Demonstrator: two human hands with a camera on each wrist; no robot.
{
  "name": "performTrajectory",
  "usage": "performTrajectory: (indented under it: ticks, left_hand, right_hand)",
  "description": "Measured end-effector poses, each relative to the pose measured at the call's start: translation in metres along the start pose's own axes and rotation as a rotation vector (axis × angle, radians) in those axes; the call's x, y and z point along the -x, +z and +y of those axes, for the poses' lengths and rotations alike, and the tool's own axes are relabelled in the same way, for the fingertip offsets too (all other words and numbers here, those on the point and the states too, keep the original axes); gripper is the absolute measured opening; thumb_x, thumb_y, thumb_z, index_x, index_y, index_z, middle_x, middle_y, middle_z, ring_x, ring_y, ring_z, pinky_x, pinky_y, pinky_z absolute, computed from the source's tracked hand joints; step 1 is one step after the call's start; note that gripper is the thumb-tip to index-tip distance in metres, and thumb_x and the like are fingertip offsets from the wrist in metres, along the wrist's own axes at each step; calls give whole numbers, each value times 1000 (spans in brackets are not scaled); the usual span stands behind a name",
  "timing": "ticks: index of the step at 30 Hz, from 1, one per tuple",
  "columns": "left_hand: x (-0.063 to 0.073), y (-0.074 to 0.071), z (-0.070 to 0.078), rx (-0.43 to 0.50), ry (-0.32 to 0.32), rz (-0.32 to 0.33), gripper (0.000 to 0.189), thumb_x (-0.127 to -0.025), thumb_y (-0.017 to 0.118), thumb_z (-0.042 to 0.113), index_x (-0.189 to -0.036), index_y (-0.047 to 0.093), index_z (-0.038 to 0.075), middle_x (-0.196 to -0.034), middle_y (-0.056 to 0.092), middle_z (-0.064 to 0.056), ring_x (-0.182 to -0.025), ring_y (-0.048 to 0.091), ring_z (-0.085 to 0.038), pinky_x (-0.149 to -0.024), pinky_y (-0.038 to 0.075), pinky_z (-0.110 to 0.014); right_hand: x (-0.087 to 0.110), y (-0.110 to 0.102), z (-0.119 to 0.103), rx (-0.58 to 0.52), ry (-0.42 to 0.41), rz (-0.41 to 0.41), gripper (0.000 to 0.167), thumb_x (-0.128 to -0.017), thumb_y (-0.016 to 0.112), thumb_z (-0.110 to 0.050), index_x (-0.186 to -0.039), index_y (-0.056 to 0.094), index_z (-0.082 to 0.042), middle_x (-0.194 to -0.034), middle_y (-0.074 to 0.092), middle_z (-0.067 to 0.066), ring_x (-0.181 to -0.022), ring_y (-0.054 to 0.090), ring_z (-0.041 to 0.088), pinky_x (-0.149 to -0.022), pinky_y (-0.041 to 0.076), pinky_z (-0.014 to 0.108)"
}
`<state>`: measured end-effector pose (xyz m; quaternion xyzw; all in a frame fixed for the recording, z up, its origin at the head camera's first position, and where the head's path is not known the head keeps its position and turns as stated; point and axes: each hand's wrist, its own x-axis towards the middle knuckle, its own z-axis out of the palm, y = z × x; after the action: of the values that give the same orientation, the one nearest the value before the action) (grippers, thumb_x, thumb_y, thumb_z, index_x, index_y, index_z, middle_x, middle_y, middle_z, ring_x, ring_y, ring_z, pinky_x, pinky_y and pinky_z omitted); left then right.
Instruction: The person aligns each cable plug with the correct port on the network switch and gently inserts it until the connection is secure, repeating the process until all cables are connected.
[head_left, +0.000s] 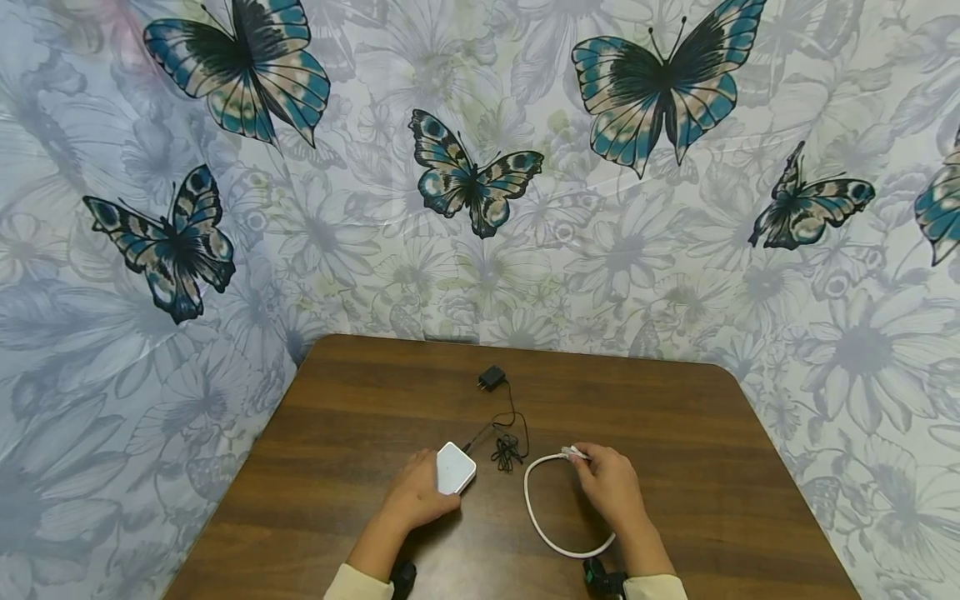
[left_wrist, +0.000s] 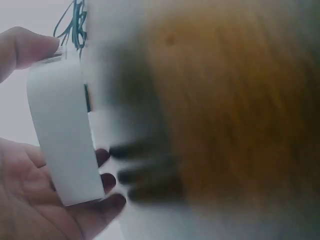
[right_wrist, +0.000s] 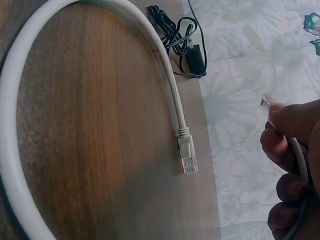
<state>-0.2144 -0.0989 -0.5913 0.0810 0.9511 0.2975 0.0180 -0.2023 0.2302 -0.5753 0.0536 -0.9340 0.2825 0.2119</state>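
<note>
My left hand (head_left: 420, 492) grips a small white box-shaped device (head_left: 454, 469) above the table, thumb on one side and fingers on the other, as the left wrist view shows. A thin black cord runs to the device's far side. With thumb and forefinger, my right hand (right_wrist: 295, 150) pinches one end of a white Ethernet cable (head_left: 536, 517), whose clear plug (right_wrist: 266, 101) sticks out past the fingertips. The rest of the cable loops round to its other plug (right_wrist: 188, 157), which shows apart from the fingers in the right wrist view.
A black power adapter (head_left: 492, 378) lies near the table's far edge. Its cord, bundled in a coil (head_left: 507, 452), sits between the hands. Behind the brown wooden table (head_left: 360, 400) hangs a butterfly-print cloth (head_left: 480, 283).
</note>
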Motion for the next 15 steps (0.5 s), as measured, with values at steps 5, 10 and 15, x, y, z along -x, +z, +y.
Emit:
performTrajectory:
  ticks: [5, 10, 15]
  left_hand:
    - [-1, -4, 5, 31, -9, 37, 70, -60, 80, 34, -117, 58, -1, -91, 59, -3, -81, 53, -20, -67, 46, -37]
    - [-1, -6, 8, 32, -15, 53, 68, -59, 80, 35, -114, 59, 0, -90, 59, -2, -79, 53, -19, -65, 46, -36]
    - [-2, -4, 10, 51, -24, 60, 68, -61, 79, 35, -116, 59, 0, -91, 60, -3, -79, 54, -19, -67, 47, -36]
  right_hand:
    - [0, -3, -3, -3, -10, 18, 13, -83, 81, -13, -95, 77, -8, -81, 72, -1, -63, 49, 9, -57, 41, 30]
    - [0, -7, -7, -13, 3, 18, 12, -83, 81, -14, -94, 77, -11, -82, 73, -2, -60, 42, 8, -55, 36, 26]
    - [2, -10, -11, -4, -16, 33, 11, -83, 82, -15, -92, 76, -14, -79, 71, -3, -57, 37, 6, -53, 33, 26]
